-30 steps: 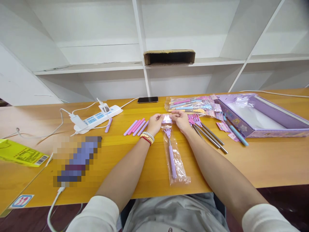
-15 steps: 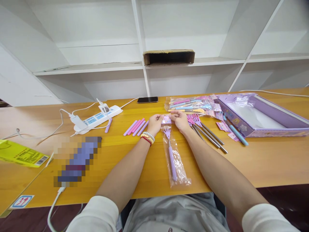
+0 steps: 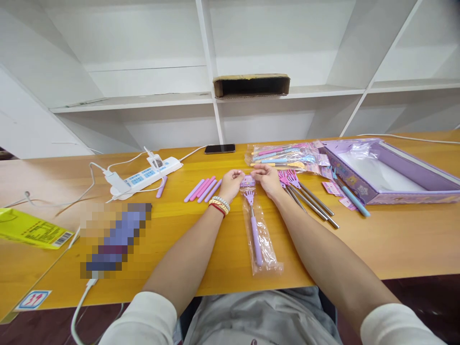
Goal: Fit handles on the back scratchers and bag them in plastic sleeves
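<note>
A purple back scratcher [image 3: 255,235] lies in a clear plastic bag [image 3: 268,254] on the table, claw end away from me. At the bag's top is a small purple-pink header card [image 3: 247,181]. My left hand [image 3: 231,186] pinches the card's left side, and my right hand [image 3: 266,179] pinches its right side; the fingertips partly cover it. Just right of my right hand lie several pink scratcher heads on metal rods [image 3: 312,203]. Several pink and purple handle sleeves [image 3: 202,189] rest left of my left hand.
Bagged back scratchers [image 3: 283,155] are piled behind my right hand. A purple box tray [image 3: 388,172] stands at right, with a blue scratcher [image 3: 354,200] and loose cards [image 3: 332,188] beside it. Left are a power strip [image 3: 143,177], cables and a yellow package [image 3: 32,229]. A phone [image 3: 219,149] lies at the back.
The bag with the scratcher has shifted slightly away from me. The header card shows a more purple face between my fingers; both hands stay in nearly the same place.
</note>
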Demonstrator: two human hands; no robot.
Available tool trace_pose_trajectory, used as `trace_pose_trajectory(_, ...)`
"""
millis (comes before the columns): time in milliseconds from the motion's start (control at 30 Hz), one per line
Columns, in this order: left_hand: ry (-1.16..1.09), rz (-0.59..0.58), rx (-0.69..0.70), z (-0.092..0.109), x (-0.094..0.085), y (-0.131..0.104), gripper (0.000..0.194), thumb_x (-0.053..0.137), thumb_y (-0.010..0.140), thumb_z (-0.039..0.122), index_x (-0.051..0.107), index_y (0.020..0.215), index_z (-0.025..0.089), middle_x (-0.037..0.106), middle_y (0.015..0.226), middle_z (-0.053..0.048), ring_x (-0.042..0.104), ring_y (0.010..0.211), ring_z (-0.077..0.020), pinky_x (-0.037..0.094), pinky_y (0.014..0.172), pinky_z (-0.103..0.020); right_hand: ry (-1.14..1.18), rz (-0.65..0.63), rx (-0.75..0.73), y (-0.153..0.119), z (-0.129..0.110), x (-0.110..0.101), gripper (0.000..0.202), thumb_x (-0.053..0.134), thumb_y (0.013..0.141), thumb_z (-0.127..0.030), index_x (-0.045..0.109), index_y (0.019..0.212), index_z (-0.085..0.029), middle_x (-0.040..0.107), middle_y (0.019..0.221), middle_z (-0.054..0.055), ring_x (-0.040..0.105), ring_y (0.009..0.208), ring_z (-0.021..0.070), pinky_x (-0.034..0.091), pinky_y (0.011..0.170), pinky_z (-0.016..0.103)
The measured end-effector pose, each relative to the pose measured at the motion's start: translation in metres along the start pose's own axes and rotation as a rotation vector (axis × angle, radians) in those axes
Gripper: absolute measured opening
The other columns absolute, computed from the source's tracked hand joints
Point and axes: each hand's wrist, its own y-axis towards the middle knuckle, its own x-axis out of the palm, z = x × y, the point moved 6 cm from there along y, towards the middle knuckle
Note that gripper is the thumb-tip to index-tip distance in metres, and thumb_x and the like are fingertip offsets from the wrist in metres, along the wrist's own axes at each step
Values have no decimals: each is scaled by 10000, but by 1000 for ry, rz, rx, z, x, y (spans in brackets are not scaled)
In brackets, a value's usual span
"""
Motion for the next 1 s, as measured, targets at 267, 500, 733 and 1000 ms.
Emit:
trace_pose_trajectory(267,-22,-14,-22,-4,-1,1,174,628,643,136,606,816,132,617,736,-23,571,678,-114,451,657,-246,-74,-13,58,3,8,0,327,681,518,-204,566,821,-167,605,572,-30,536,492,119,430,509,254)
trace_pose_trajectory(500,10,-41,-45,-2,3,-1,158,636,662,178,636,808,117,654,763,-56,600,716,-145,465,693,-280,-22,-36,19,6,11,-3,391,698,499,-187,563,865,-163,626,596,-25,556,514,117,454,554,263)
trace_pose_trajectory(733,37,-43,2,-3,2,0,138,634,661,141,648,798,125,665,807,-62,604,758,-151,468,746,-300,-71,-91,11,4,9,1,434,689,492,-196,551,901,-160,643,669,-5,595,609,131,474,638,284)
trace_pose_trajectory(1000,35,-160,55,-2,3,3,164,664,649,172,652,809,135,677,829,-58,614,773,-151,483,771,-311,-260,-128,-69,8,9,-2,228,652,491,-183,585,707,-152,600,647,-3,555,601,123,459,599,265)
